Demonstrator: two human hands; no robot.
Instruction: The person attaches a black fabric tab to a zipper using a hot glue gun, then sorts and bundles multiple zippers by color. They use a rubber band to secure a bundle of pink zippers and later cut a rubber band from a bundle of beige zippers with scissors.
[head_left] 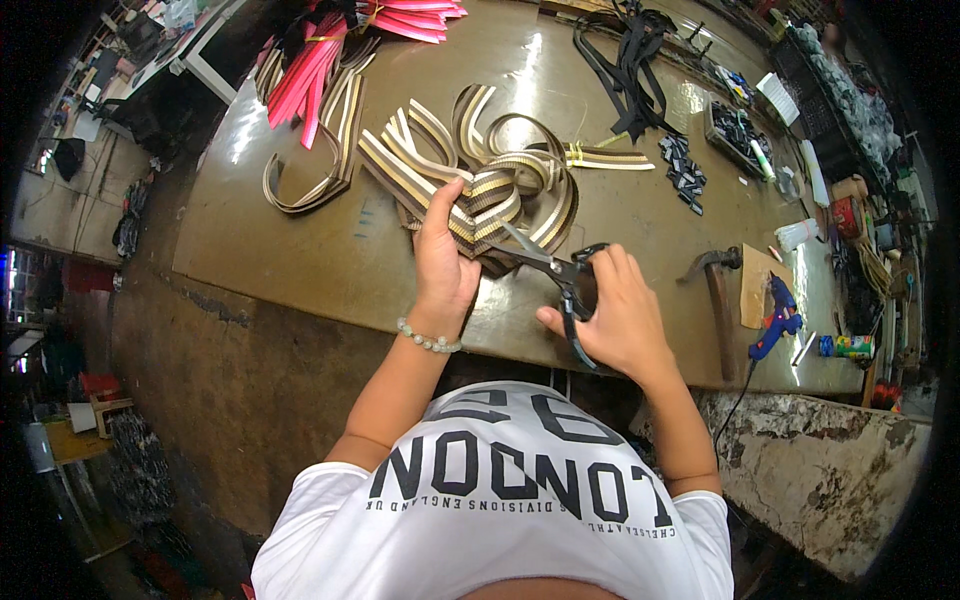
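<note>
A bundle of striped webbing straps (493, 190), brown, white and gold, lies looped on the table in front of me. My left hand (446, 268) is closed on its near end, with the thumb on top. In my right hand (628, 318) is a pair of dark-handled scissors (563, 275), its handles spread. The parted blades point left and reach the straps just right of my left hand; whether they touch the webbing I cannot tell. Part of the bundle's underside is hidden by my left hand.
More striped straps (345, 150) and pink straps (312, 85) lie at the far left. Black straps (632, 70) and small black buckles (683, 175) are beyond to the right. A hammer (718, 290) and a blue glue gun (778, 320) with its cord rest at the right.
</note>
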